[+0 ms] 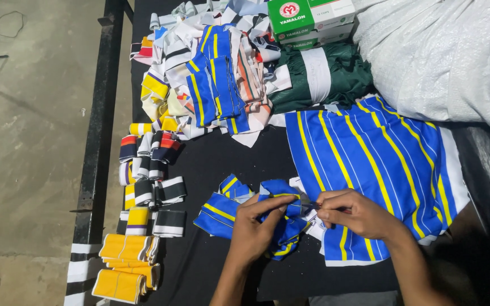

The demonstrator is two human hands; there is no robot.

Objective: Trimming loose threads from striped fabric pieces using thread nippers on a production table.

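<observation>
Between our two hands, low on the black table, sits a small blue knit strip with yellow stripes, a ribbed collar or cuff piece. Our left hand curls its fingers around the strip and pinches it from the left. Our right hand closes thumb and forefinger on a small tool with a red handle, whose tip meets the strip's edge; we cannot tell exactly what the tool is, perhaps a thread snipper.

As far as we can judge, the work is partway through. Just left of our left hand lie a few more blue-and-yellow strips, loose and overlapping. Under our right hand and stretching up and to the right of it spreads a larger panel of the same blue striped fabric, white at its edges.

Further left of our left hand, near the table edge, neat stacks of folded yellow bands and rolled black-and-white bands look sorted and finished. Well above our hands a jumbled heap of mixed striped strips looks unsorted. Beside it lie folded dark green cloth, green-and-white cardboard boxes, and a crinkly white plastic sack.
</observation>
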